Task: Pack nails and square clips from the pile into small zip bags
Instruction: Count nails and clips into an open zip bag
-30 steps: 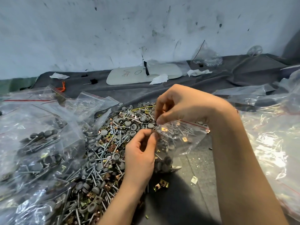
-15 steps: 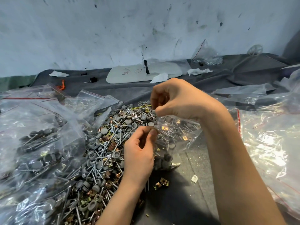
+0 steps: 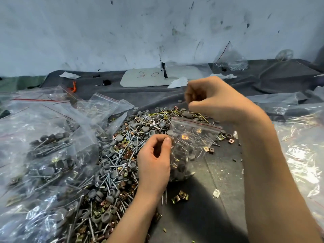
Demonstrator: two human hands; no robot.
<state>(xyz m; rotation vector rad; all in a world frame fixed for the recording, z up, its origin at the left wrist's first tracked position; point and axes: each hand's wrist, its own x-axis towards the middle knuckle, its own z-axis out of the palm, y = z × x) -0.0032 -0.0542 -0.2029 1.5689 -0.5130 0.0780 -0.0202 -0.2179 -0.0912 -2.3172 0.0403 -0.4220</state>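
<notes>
Left hand [image 3: 154,160] fingers pinch small zip bag [image 3: 196,130] edge, bag resting at pile [image 3: 119,155] rim; right hand [image 3: 215,100] fingers curled above, contents unclear; one-sided grip may let mouth sag, spilling nails [image 3: 194,146].

Overall light: bright, cool and even; the wall [image 3: 157,32] behind has a bluish cast.
Source: out of view.
Shadows: one dark patch on the grey cloth [image 3: 196,213], below my left hand [image 3: 154,165].
Glare: white highlights on the crinkled plastic sheets at the right [image 3: 305,163] and the filled bags at the left [image 3: 43,221]; small glints in the pile [image 3: 122,155] and through the small bag [image 3: 194,137].
Focus: pile crisp; my right hand [image 3: 215,100] and right arm [image 3: 271,181], close to the lens, softer.
Distortion: wide lens bows the cloth's far edge and stretches the corners.
</notes>
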